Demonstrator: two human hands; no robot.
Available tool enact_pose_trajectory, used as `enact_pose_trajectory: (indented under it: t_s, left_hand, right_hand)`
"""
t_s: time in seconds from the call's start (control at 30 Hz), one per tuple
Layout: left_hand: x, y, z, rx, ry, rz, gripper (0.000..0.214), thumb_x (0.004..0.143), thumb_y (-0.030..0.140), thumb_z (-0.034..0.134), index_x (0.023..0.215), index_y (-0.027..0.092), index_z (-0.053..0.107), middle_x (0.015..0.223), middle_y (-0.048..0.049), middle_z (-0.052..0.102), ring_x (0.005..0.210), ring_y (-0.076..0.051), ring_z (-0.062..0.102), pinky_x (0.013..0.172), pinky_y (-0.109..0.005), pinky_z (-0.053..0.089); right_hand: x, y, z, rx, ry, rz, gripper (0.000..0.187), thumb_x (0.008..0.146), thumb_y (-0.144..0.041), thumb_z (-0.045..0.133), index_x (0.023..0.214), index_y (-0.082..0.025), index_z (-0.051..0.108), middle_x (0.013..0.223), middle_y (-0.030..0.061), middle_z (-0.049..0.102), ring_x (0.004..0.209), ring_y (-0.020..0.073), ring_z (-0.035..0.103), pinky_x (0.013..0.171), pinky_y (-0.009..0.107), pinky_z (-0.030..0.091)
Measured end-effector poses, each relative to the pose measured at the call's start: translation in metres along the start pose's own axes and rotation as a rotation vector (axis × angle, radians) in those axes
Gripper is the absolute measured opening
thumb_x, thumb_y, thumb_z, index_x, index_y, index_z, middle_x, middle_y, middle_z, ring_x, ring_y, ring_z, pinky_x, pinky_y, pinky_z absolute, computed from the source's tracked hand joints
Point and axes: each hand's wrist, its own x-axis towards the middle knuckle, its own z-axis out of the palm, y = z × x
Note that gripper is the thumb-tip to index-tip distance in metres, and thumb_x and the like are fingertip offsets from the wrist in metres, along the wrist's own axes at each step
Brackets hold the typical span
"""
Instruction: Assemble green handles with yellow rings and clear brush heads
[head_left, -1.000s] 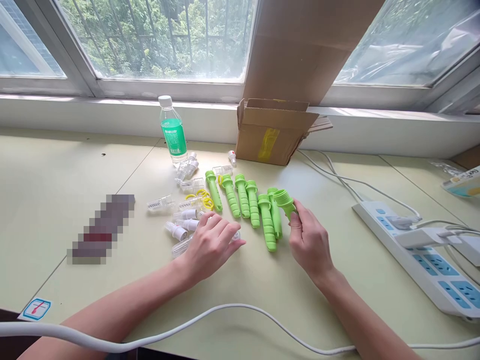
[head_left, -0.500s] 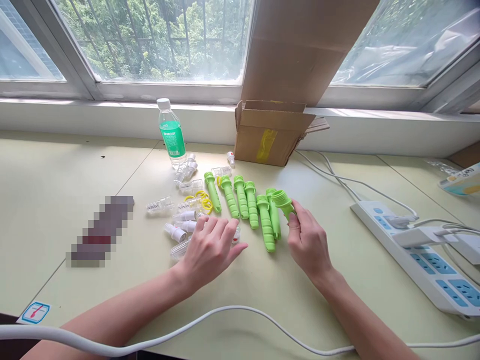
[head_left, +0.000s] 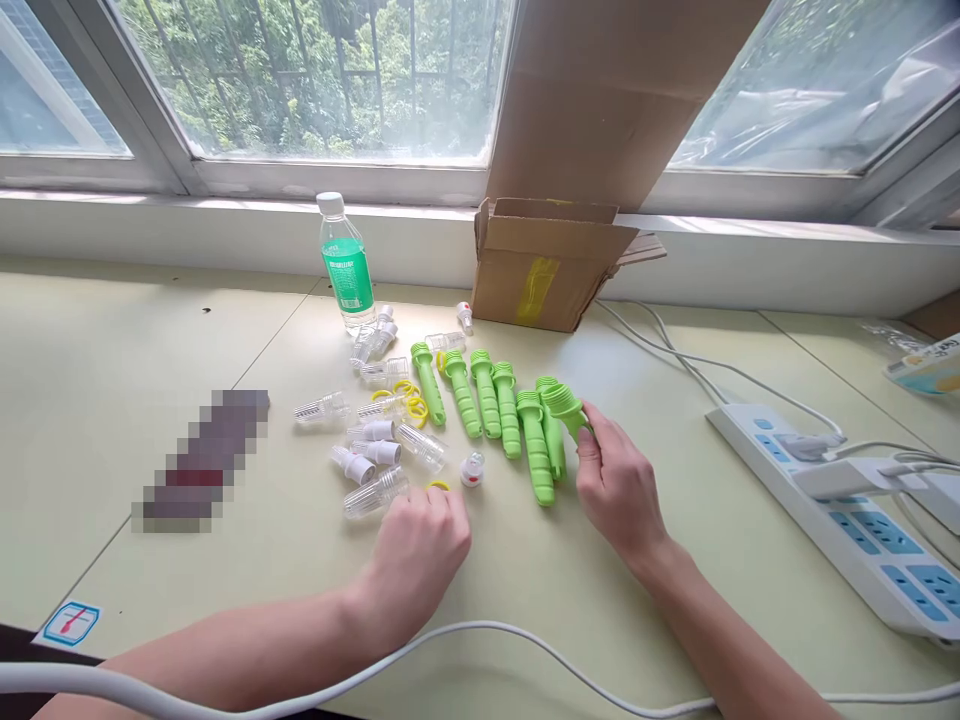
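My right hand [head_left: 622, 485] is closed around a green ribbed plastic handle [head_left: 566, 405], its threaded open end tilted up. Several similar green handles [head_left: 538, 450] lie in a row left of it. My left hand [head_left: 424, 545] has its fingers curled downward on the table, the fingertips hidden. Just beyond its knuckles shows part of a yellow ring [head_left: 438, 486]; whether the fingers grip it cannot be seen. Close by are a small white cap with a clear dome [head_left: 472, 469], a clear ribbed tube [head_left: 376, 493] and white threaded pieces [head_left: 352, 465].
More clear tubes and yellow rings [head_left: 416, 410] lie behind the left hand. A water bottle [head_left: 348, 270] and an open cardboard box [head_left: 551, 270] stand at the back. On the right is a power strip [head_left: 840, 520] with cables; a white cable [head_left: 480, 627] crosses in front.
My left hand has drawn back toward me and its spread fingers have curled in, uncovering the white cap, a clear tube and a yellow ring. My right hand still holds the green handle, nearly unmoved.
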Motion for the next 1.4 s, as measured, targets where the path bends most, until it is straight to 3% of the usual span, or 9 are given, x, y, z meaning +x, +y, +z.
enact_pose_trajectory:
  t_s: [0.13,0.27,0.5,0.6,0.73,0.9,1.1,1.23,1.4]
  left_hand:
    - [0.001,-0.003,-0.005,0.001,-0.051,0.065,0.019,0.059,-0.002,0.057,0.063,0.016,0.050,0.056,-0.0029,0.051,0.047,-0.019,0.050,0.039,-0.029,0.036]
    - [0.002,-0.005,-0.014,-0.031,0.020,0.118,0.018,0.061,-0.001,0.054,0.065,0.016,0.051,0.058,-0.0028,0.051,0.049,-0.019,0.049,0.040,-0.029,0.034]
    - [0.007,-0.014,-0.014,-0.142,0.481,0.131,0.006,0.076,0.012,0.062,0.074,0.014,0.057,0.060,-0.0006,0.049,0.052,-0.015,0.048,0.043,-0.029,0.034]
    - [0.013,-0.021,-0.010,-0.202,0.638,0.107,0.015,0.074,0.011,0.067,0.088,0.011,0.060,0.081,-0.0078,0.061,0.074,-0.022,0.059,0.058,-0.031,0.047]
    - [0.021,-0.032,-0.003,-0.288,0.648,0.018,0.013,0.076,0.010,0.066,0.086,0.012,0.059,0.095,-0.0124,0.063,0.083,-0.023,0.061,0.069,-0.034,0.052]
    - [0.028,-0.040,0.004,-0.320,0.663,-0.083,0.010,0.080,0.010,0.061,0.088,0.015,0.058,0.098,-0.0119,0.063,0.084,-0.021,0.063,0.067,-0.031,0.053]
    - [0.029,-0.042,0.009,-0.404,0.670,-0.092,0.008,0.082,0.012,0.058,0.088,0.017,0.057,0.104,-0.0121,0.061,0.083,-0.019,0.065,0.067,-0.030,0.055]
    - [0.031,-0.043,0.014,-0.528,0.655,-0.091,0.011,0.082,0.010,0.058,0.090,0.017,0.056,0.108,-0.0118,0.062,0.092,-0.021,0.065,0.076,-0.034,0.056]
    - [0.032,-0.043,0.019,-0.701,0.669,-0.072,0.015,0.081,0.009,0.059,0.092,0.018,0.054,0.108,-0.0098,0.064,0.097,-0.019,0.064,0.081,-0.034,0.055]
  right_hand:
    - [0.000,0.000,0.001,-0.012,0.005,-0.019,0.041,0.096,-0.029,0.035,0.133,-0.018,0.049,0.113,0.0137,0.065,0.097,0.0279,0.064,0.078,0.040,0.052]
    - [0.000,0.001,0.001,-0.015,0.004,-0.021,0.041,0.096,-0.028,0.035,0.133,-0.019,0.049,0.114,0.0135,0.065,0.098,0.0282,0.063,0.078,0.041,0.053]
    - [0.000,0.000,0.002,-0.009,0.012,-0.022,0.041,0.096,-0.029,0.035,0.133,-0.019,0.049,0.114,0.0138,0.065,0.098,0.0282,0.064,0.079,0.042,0.053]
    - [0.000,-0.002,0.002,0.000,-0.003,-0.035,0.040,0.096,-0.028,0.035,0.132,-0.018,0.049,0.119,0.0137,0.063,0.103,0.0280,0.062,0.082,0.041,0.052]
    - [-0.002,-0.006,0.001,0.007,-0.042,-0.074,0.040,0.096,-0.027,0.036,0.132,-0.018,0.049,0.115,0.0135,0.065,0.101,0.0272,0.062,0.080,0.039,0.052]
    - [-0.004,-0.013,-0.003,-0.041,-0.038,-0.148,0.039,0.096,-0.025,0.036,0.133,-0.019,0.048,0.096,0.0104,0.068,0.082,0.0240,0.064,0.066,0.034,0.051]
    - [-0.004,-0.018,-0.007,-0.048,-0.001,-0.244,0.041,0.094,-0.019,0.040,0.135,-0.019,0.045,0.098,0.0105,0.067,0.086,0.0234,0.063,0.067,0.032,0.050]
    - [-0.005,-0.024,-0.011,-0.031,0.015,-0.330,0.043,0.092,-0.013,0.044,0.135,-0.019,0.045,0.090,0.0085,0.065,0.080,0.0217,0.061,0.061,0.030,0.048]
    - [-0.009,-0.035,-0.014,0.036,0.001,-0.457,0.049,0.087,-0.009,0.052,0.135,-0.019,0.045,0.094,0.0089,0.065,0.082,0.0215,0.060,0.066,0.031,0.049]
